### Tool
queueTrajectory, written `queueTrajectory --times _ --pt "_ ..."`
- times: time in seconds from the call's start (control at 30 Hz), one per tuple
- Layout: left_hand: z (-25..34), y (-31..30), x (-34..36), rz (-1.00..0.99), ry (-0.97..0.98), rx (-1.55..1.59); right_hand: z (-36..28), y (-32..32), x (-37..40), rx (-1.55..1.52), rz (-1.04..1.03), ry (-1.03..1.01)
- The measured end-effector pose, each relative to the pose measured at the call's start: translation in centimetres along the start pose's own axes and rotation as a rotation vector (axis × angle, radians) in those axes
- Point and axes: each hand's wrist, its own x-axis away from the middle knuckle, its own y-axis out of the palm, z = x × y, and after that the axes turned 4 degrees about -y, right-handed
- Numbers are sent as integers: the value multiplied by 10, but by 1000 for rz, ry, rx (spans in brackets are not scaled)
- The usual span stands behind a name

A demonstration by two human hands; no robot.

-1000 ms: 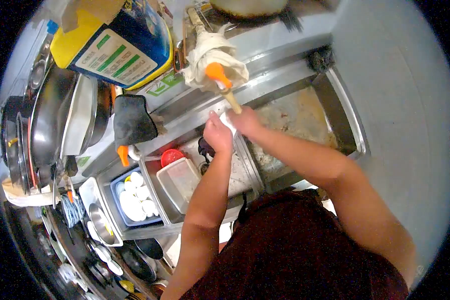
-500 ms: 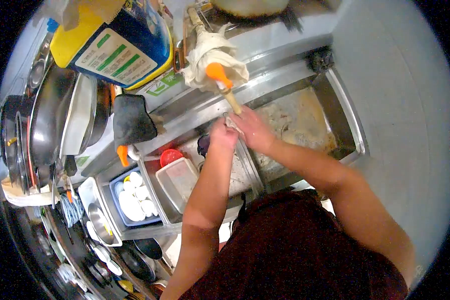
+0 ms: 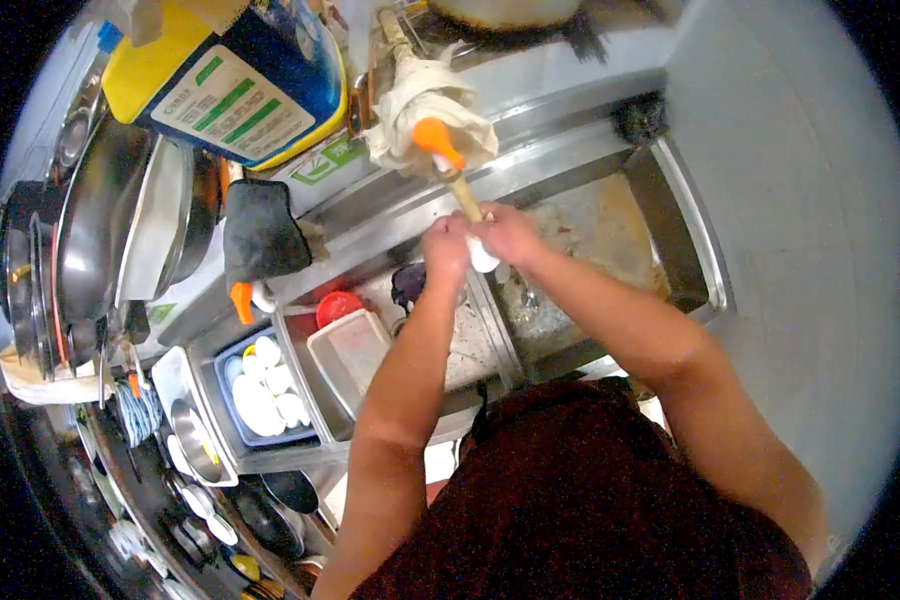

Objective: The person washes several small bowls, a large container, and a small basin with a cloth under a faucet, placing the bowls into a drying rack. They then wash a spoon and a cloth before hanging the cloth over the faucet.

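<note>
My left hand (image 3: pixel 447 250) and my right hand (image 3: pixel 507 237) meet below the pale hose end (image 3: pixel 467 200) of a tap with an orange lever (image 3: pixel 436 141). Between them is a small white oval piece of tableware (image 3: pixel 484 256), its rounded end showing under my fingers. Both hands are closed about it, and its upper part is hidden. Cream cloth (image 3: pixel 425 110) is wrapped round the tap. Beneath my hands runs the metal divider (image 3: pixel 500 330) between two sink basins.
The right basin (image 3: pixel 705 240) holds murky water. Left of my arm are a clear tub (image 3: pixel 345 355), a red round item (image 3: pixel 339 309) and a blue tub (image 3: pixel 315 435) of white tableware. A dark cloth covers another tap (image 3: pixel 263 232). A large yellow-and-blue container (image 3: pixel 240 100) stands behind.
My hands have turned and shifted slightly, and the white piece's rounded end now shows below my fingers. The view has moved a little.
</note>
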Motion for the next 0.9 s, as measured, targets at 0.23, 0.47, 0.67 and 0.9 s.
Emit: queueTrajectory --times 0.23,0.47,0.67,0.9 --pt "-2 15 11 -36 -262 747 31 0 -19 -822 73 154" --pt "1 20 31 -156 -19 479 24 -16 -9 -917 115 217" --pt "16 3 18 -87 -348 589 11 -2 14 -598 48 12" --pt "11 -16 3 -462 -452 366 39 -14 34 892 4 -1109"
